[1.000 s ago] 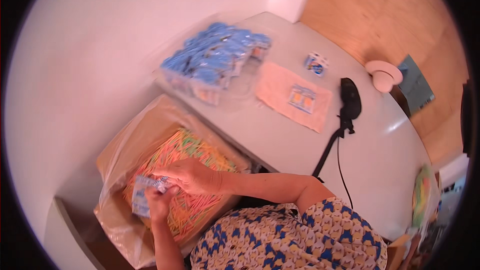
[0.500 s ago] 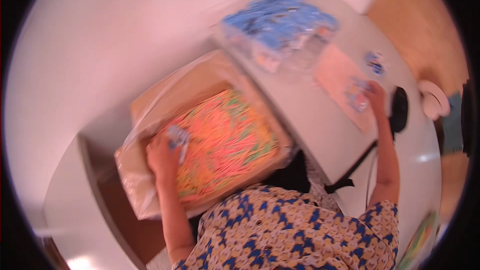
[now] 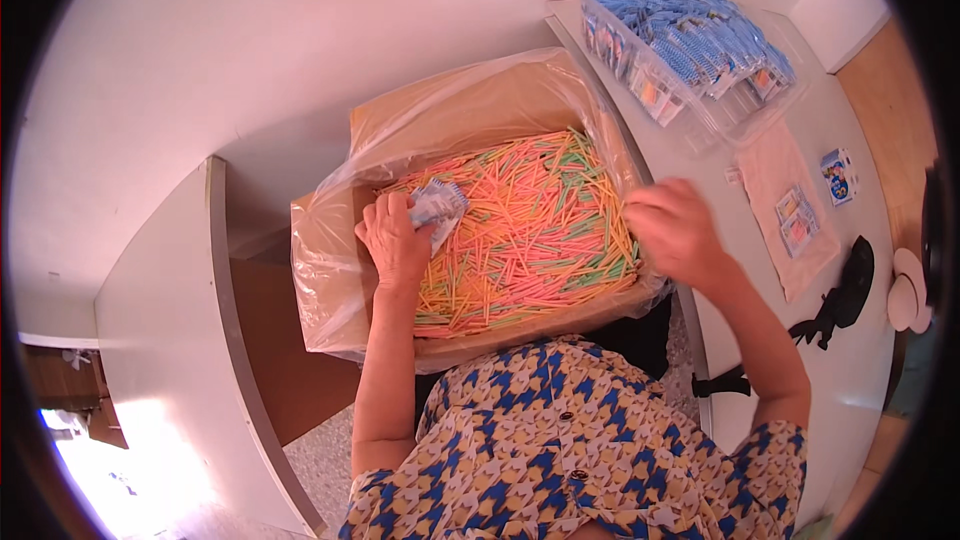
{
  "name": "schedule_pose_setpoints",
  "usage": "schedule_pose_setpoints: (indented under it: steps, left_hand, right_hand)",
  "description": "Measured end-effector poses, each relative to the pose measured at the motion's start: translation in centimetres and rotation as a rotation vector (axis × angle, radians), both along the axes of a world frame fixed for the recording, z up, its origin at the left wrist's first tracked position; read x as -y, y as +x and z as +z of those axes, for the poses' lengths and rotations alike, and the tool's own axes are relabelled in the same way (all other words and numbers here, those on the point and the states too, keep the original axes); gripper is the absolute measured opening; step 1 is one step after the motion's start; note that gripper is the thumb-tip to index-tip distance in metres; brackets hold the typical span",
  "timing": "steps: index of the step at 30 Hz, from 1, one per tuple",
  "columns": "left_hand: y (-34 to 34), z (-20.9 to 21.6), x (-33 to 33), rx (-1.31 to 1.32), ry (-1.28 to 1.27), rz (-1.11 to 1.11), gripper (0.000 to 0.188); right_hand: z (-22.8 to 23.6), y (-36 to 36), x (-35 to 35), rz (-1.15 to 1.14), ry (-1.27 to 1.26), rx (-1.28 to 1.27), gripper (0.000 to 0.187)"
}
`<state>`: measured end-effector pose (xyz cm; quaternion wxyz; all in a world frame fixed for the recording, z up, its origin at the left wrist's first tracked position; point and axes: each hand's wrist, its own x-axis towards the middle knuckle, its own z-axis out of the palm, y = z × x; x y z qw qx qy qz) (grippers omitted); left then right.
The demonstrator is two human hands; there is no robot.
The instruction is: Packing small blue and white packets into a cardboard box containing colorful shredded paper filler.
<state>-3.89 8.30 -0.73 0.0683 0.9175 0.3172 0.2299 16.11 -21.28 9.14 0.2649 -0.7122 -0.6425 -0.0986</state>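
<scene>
My left hand (image 3: 393,245) is closed on a small blue-and-clear plastic packet (image 3: 440,212), holding it over the left part of a cardboard box. Many thin pink, yellow, orange and green sticks (image 3: 520,230) fill this box. Slightly blurred, my right hand (image 3: 675,232) hovers by the box's right edge with its fingers curled in. I see nothing between those fingers. On the tabletop to the right lies a pale pink cloth (image 3: 775,165), with small packets (image 3: 797,223) on top of it.
A clear plastic bin (image 3: 740,130) packed with blue packets stands at the far right. Beside the cloth are a blue-and-white packet (image 3: 839,177) and a black strap (image 3: 850,285). Clear film lines the cardboard box (image 3: 455,105). A grey-white panel (image 3: 170,310) curves along the left.
My right hand has come back left from the cloth to the box's edge, leaving packets on the cloth. My left hand still holds its packet. The view has shifted.
</scene>
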Motion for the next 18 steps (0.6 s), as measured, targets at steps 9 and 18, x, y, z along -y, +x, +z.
schedule_pose_setpoints:
  steps: [9, 18]
  left_hand:
    - [0.2, 1.3, 0.1, 0.432, -1.042, -0.369, 0.025]
    - [1.2, 0.5, -2.2, 0.520, -1.024, -0.272, 0.014]
  right_hand:
    - [-4.1, -5.5, -16.2, 0.076, -0.123, -0.881, 0.019]
    - [-7.0, -4.3, -16.4, -0.068, -0.302, -0.346, 0.031]
